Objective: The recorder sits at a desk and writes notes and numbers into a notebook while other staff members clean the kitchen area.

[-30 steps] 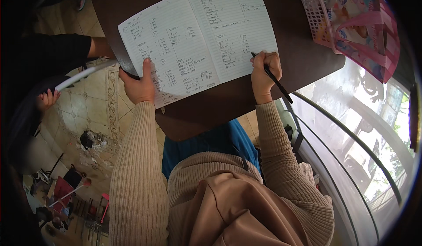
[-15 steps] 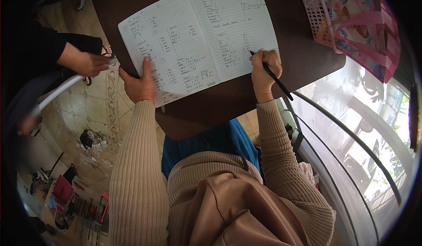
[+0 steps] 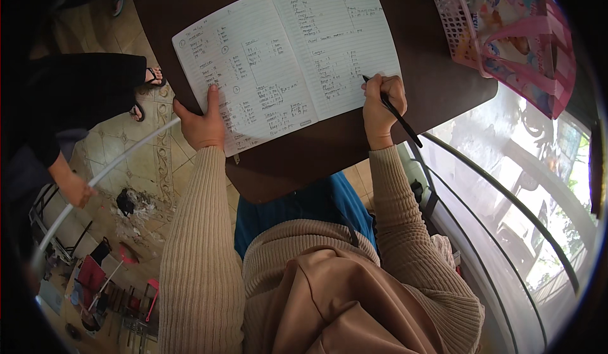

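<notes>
Notebook (image 3: 288, 63) steadied, we judge: left hand (image 3: 204, 126) holds its eight o'clock edge. Right hand (image 3: 385, 106) pinches our pen (image 3: 405, 128) at four o'clock, tip pageward.

A pink corner above, a littered tiled floor below.
At the bench's (image 3: 437, 110) right edge, a pink perforated plastic basket (image 3: 448, 21) stands beside a clear, colourfully printed bag with pink handles (image 3: 525, 44); sheer white curtain-like fabric (image 3: 491, 167) hangs behind dark curved rails (image 3: 516, 203). On the left, a co-worker in black clothing (image 3: 82, 78) and black sandals stands on beige tiles (image 3: 144, 140) with a patterned border strip (image 3: 163, 164). A long white tube (image 3: 123, 156) slants past a heap of pale debris (image 3: 138, 205) (its dark lump is unclear), with reddish clutter (image 3: 92, 273) farther off.
</notes>
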The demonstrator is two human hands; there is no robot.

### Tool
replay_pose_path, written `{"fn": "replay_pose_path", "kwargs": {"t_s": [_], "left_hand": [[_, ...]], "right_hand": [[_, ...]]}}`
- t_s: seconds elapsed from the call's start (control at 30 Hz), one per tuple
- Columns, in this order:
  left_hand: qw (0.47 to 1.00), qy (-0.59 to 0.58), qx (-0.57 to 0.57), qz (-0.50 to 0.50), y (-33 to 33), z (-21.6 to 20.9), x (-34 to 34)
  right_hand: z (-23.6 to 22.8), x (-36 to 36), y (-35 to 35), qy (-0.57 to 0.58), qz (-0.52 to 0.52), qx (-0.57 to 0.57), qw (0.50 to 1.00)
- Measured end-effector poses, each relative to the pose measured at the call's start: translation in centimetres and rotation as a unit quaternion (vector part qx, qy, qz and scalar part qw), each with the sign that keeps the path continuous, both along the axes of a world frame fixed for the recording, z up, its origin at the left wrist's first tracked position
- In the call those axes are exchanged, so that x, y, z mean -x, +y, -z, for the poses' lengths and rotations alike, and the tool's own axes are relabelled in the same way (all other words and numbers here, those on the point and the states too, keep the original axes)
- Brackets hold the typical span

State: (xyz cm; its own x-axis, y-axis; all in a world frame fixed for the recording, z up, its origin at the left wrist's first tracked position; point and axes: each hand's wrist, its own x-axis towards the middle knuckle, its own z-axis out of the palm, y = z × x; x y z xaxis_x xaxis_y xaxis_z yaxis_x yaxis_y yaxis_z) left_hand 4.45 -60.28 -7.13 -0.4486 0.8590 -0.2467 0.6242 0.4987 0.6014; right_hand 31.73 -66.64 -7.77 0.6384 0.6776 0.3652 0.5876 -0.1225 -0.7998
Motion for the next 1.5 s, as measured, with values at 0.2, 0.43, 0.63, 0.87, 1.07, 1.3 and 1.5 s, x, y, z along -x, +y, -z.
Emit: {"fn": "replay_pose_path", "kwargs": {"t_s": [0.2, 0.43, 0.63, 0.87, 1.07, 1.3, 1.5], "left_hand": [[0.999, 0.032, -0.036, 0.018, -0.1, 1.0, 0.7], [1.000, 0.025, -0.013, 0.009, -0.1, 0.4, 0.1], [0.999, 0.032, -0.023, 0.008, 0.0, 0.3, 0.0], [1.000, -0.010, -0.017, 0.002, -0.1, -0.5, -0.4], [0.999, 0.039, -0.015, 0.009, 0.0, 0.2, 0.0], [1.000, 0.025, -0.007, 0.002, -0.1, 0.1, 0.0], [1.000, 0.004, -0.007, 0.002, -0.1, 0.2, 0.2]], "right_hand": [[-0.6, 0.2, 0.0, 0.137, 0.002, -0.039, 0.990], [-1.7, 0.1, -0.8, 0.283, -0.019, -0.013, 0.959], [0.1, 0.3, -0.9, 0.187, -0.063, -0.033, 0.980], [0.4, 0.0, -0.8, 0.066, -0.075, -0.032, 0.994], [0.5, -0.1, -0.6, 0.003, -0.081, -0.018, 0.997], [0.4, 0.0, -0.6, 0.025, -0.065, -0.033, 0.997], [0.2, 0.4, -0.8, 0.070, -0.023, -0.052, 0.996]]}}
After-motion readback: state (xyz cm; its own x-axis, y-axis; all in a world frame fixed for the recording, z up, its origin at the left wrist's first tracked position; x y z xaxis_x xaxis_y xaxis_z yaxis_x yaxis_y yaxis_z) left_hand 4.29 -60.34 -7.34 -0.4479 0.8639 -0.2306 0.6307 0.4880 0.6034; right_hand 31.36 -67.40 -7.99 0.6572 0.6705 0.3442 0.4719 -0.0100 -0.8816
